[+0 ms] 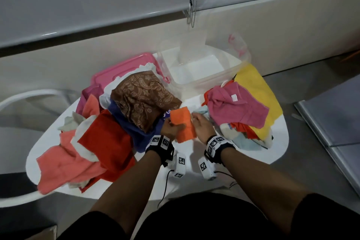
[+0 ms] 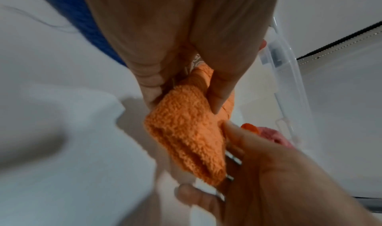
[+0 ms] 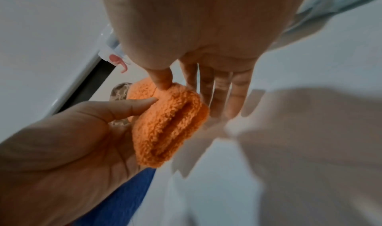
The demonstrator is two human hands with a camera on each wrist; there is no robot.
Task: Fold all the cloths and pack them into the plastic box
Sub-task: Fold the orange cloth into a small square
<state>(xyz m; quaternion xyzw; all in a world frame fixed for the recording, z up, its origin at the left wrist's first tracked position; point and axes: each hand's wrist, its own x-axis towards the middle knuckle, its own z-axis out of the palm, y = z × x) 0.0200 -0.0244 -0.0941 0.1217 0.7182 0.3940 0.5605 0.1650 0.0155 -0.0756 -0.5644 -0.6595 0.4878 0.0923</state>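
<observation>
Two heaps of loose cloths are crowding the white table [image 1: 253, 154] around me: a brown paisley cloth [image 1: 144, 97] is lying over a blue cloth [image 1: 124, 121] and a red cloth [image 1: 105, 142] on my left, and a pink towel [image 1: 233, 107] is draping over a yellow cloth [image 1: 259, 95] on my right. Beyond them the clear plastic box [image 1: 202, 64] is sitting open beside its pink lid [image 1: 120, 68]. Between the heaps I am holding the folded orange cloth [image 1: 184, 124], thick and fuzzy, its layers bulging at the edge. My left hand [image 1: 172, 128] is pinching it between thumb and fingers, and my right hand [image 1: 202, 125] is pressing its thumb on the near fold with the fingers straight behind it.
</observation>
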